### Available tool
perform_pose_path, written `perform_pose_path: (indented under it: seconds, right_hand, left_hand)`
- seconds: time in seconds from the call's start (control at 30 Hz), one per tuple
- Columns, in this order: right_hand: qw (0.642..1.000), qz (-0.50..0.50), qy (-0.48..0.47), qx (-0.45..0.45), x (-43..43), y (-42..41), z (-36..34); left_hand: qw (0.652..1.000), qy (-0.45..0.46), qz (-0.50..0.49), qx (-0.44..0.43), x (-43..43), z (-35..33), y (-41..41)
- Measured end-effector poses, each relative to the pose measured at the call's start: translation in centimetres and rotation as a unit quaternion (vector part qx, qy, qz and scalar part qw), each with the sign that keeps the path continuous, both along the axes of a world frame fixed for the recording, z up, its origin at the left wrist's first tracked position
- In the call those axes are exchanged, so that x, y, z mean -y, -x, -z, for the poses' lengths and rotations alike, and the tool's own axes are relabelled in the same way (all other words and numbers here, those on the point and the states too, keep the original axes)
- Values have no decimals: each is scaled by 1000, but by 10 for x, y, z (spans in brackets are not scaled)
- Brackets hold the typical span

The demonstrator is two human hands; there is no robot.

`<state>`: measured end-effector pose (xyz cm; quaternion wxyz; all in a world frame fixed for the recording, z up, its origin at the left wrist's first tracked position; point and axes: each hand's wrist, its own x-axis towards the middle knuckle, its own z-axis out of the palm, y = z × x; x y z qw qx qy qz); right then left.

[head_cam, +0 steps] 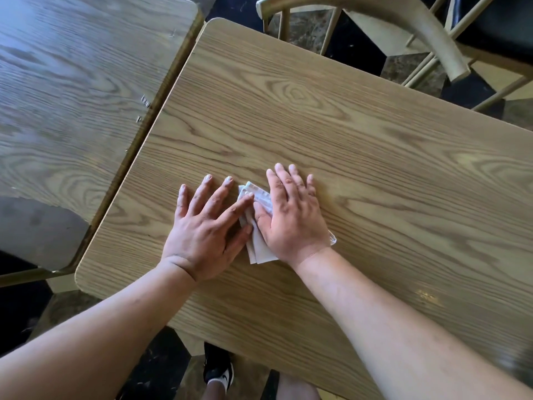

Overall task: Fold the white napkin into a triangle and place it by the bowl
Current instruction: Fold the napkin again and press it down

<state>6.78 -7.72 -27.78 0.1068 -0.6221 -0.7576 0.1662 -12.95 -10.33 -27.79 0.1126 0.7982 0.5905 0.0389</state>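
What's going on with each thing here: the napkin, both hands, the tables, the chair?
white napkin: folded, flat on the table, mostly covered by the hands.
left hand: open, fingers spread, fingertip on the napkin's edge.
right hand: open, palm pressing the napkin down.
table: holds only the napkin; no bowl in view.
second table: alongside, bare.
chair: at the far edge, unoccupied.
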Motion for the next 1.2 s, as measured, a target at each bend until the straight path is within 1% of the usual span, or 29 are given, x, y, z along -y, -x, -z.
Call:
perform_pose_path:
  seconds: [0.2,0.37,0.47,0.57,0.67,0.77,0.8,0.83,0.9,0.93,0.97,1.0,1.07,1.2]
  right_hand:
    - [999,2,-15,50,11,-19,5]
    - [994,37,-41,94,43,-74,12]
    - [992,52,-46,101,56,-94,13]
    - [991,67,-47,102,55,-92,12]
    - [990,69,-49,110,53,-91,11]
    - [989,68,-57,120,53,-91,13]
    - [989,67,-58,121,53,-91,13]
    - [989,68,-57,119,52,-90,13]
    - [990,71,-49,113,52,-90,12]
    - [990,67,-46,115,53,-92,13]
    - [990,58,-46,122,53,-94,14]
    - [989,46,-46,134,53,-96,15]
    - [986,36,-43,154,52,-99,17]
    - [987,68,-42,136,51,-91,11]
  left_hand:
    - [1000,5,-12,-1,-2,-1,0]
    - [1000,6,-13,0,-2,0,0]
    - [1000,8,-12,0,-1,0,0]
    - [1000,11,-11,7,-1,0,-2]
    - [999,23,-22,31,-1,1,1]
    - [993,22,-56,99,0,-5,-2]
    - [992,5,-45,118,0,-12,-9]
    - [991,-27,-6,129,1,-19,-22]
    - [980,-74,120,143,3,-29,-60]
    - [971,-71,175,146,5,-29,-79]
    - [966,-59,209,141,6,-26,-96]
    - [966,-41,219,132,5,-20,-107]
    - [975,-8,197,107,4,-4,-111]
    - [979,-41,180,83,-4,10,-73]
